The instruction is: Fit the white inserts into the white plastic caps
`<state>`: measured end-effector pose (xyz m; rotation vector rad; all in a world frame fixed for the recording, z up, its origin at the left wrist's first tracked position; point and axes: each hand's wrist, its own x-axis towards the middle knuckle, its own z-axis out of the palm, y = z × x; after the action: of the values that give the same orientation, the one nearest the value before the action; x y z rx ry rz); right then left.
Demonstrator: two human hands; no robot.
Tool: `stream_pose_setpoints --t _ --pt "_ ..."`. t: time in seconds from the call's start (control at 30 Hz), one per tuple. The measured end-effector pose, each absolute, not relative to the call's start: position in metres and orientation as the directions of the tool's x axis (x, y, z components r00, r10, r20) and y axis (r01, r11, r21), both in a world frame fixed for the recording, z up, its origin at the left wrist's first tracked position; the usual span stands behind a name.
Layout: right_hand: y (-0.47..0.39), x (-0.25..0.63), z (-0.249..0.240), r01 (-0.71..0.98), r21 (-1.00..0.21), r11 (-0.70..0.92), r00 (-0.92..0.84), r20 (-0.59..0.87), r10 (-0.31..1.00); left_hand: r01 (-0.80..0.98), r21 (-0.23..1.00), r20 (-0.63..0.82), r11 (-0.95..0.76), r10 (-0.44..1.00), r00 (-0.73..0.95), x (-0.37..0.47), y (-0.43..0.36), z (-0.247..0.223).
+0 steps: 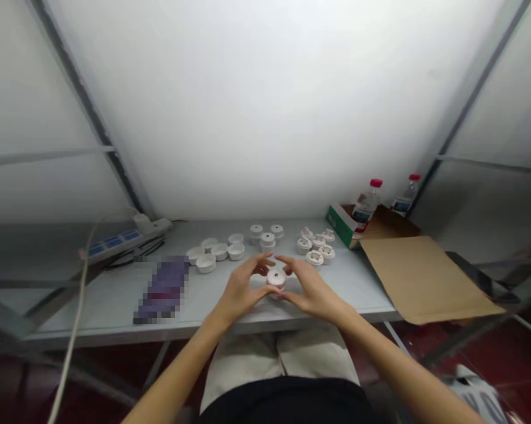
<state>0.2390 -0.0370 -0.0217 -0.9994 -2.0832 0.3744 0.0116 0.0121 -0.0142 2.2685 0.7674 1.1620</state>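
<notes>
Near the table's front edge, a round white piece (276, 278) with a small dark spot on top sits between my hands. My left hand (247, 284) curves around its left side, and my right hand (307, 287) around its right side, thumbs at the front. Just behind stand three similar assembled white pieces (267, 240). To the left lie several white round cups (220, 252), hollow side up. To the right is a group of several white parts (315, 257) with raised details on top.
A pixelated purple item (164, 288) and a power strip (115, 242) with cables lie on the left of the grey table (115, 300). On the right, a cardboard box (424, 277) with an open flap holds a red-capped bottle (365, 207); another bottle (405, 197) stands behind.
</notes>
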Motion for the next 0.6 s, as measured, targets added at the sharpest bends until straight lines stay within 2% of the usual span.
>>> stream_pose_setpoints --t 0.07,0.1,0.2,0.3,0.4,0.6 --pt "-0.035 0.235 -0.024 0.659 -0.461 0.594 -0.361 0.499 0.788 0.354 0.606 0.573 -0.713 0.699 0.427 0.007 0.019 -0.011" --pt "-0.032 0.233 -0.025 0.718 -0.412 0.561 -0.337 0.499 0.799 0.441 0.553 0.582 -0.707 0.706 0.402 0.002 0.024 -0.008" --pt "-0.018 0.224 -0.027 0.852 -0.252 0.458 -0.264 0.550 0.793 0.721 0.278 0.627 -0.635 0.689 0.365 -0.012 0.041 -0.007" --pt "-0.003 0.216 -0.023 0.935 -0.141 0.325 -0.191 0.573 0.797 0.833 0.093 0.639 -0.546 0.674 0.371 -0.022 0.053 -0.016" --pt "-0.001 0.209 -0.019 0.951 -0.153 0.269 -0.135 0.578 0.805 0.864 0.046 0.614 -0.502 0.696 0.372 -0.025 0.055 -0.027" --pt "-0.014 0.210 -0.022 0.923 -0.166 0.348 -0.230 0.486 0.843 0.820 0.102 0.616 -0.564 0.683 0.393 -0.019 0.045 -0.025"
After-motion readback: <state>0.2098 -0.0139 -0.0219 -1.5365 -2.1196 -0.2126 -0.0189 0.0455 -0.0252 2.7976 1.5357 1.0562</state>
